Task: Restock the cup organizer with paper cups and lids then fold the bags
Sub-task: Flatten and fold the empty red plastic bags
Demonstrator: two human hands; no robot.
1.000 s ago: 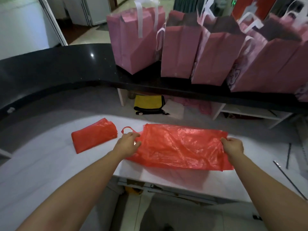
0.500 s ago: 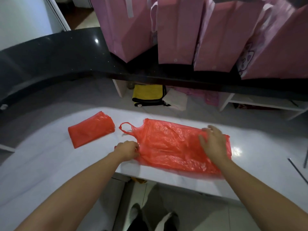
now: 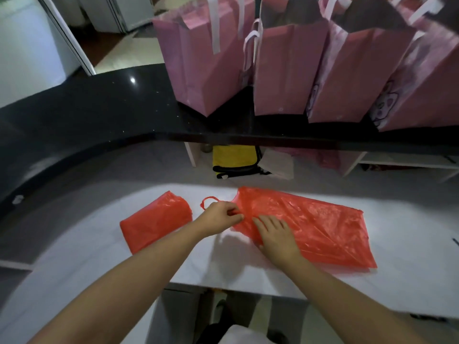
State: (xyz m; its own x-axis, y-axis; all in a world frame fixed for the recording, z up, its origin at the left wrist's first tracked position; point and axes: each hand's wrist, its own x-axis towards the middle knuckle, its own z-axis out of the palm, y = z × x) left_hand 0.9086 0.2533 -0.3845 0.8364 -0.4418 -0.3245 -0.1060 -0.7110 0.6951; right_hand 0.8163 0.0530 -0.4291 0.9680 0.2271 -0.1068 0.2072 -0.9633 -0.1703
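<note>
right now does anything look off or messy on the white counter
Nothing stands out. One red bag lies folded at the left; the spread red bag is wrinkled, as thin plastic is. The left hand pinches its handle end and the right hand presses it flat.

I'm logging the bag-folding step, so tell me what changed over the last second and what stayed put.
The right hand let go of the flat red bag's far right edge and slid left across it; it now lies flat on the plastic beside the left hand. The left hand still pinches the bag's handle end. The folded red bag, the white counter and the pink paper bags stayed as they were.
</note>
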